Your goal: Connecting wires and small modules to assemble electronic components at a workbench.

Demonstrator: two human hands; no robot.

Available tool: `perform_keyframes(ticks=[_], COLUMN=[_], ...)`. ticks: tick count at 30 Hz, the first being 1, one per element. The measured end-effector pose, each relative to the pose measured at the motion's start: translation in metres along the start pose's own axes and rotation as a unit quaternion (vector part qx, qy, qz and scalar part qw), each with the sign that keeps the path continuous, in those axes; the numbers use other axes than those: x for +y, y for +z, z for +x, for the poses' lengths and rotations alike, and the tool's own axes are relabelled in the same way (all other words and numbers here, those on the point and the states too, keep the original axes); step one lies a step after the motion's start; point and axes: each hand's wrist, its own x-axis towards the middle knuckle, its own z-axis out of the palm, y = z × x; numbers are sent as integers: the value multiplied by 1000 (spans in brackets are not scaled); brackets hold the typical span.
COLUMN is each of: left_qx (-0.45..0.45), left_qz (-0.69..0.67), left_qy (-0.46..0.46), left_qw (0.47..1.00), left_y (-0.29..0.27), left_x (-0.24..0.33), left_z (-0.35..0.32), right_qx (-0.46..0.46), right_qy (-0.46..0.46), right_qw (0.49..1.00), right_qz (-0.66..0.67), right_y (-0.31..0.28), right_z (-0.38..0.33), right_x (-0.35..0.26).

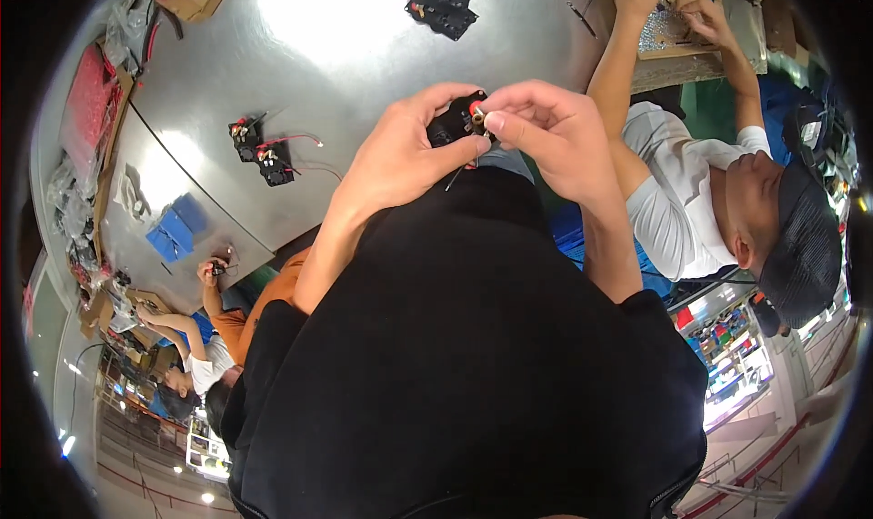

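1. Shiny metal table (223, 69); similar wired mechanisms (274, 166) lie at left.
2. Left hand (397, 148), curled closed, grips a black plastic mechanism (443, 130) before the torso, near the table edge.
3. Right hand (556, 139) pinches its brass-coloured part (478, 117).

Light was strong: a broad white glare washed out the far middle of the metal table (227, 83), with smaller shiny patches at the left. A lamp (207, 498) at the near left shone as a hard white spot. The left hand (400, 146) and right hand (559, 137) looked evenly lit, though fine detail in the black part (447, 126) sank into darkness. Fisheye distortion bent edges toward a black rim, where clutter (73, 192) turned soft.
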Motion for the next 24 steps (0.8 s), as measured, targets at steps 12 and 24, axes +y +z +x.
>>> perform_keyframes(ticks=[12, 24], left_qx=[-4, 52], left_qz=[48, -78], left_qy=[-12, -19], left_qw=[999, 995], left_y=[-6, -13], left_x=[-2, -18], left_z=[-5, 6], right_qx=[49, 605], right_qy=[22, -69], right_qw=[996, 757], right_qz=[-75, -238], right_y=[1, -196], right_z=[1, 54], right_x=[-1, 64])
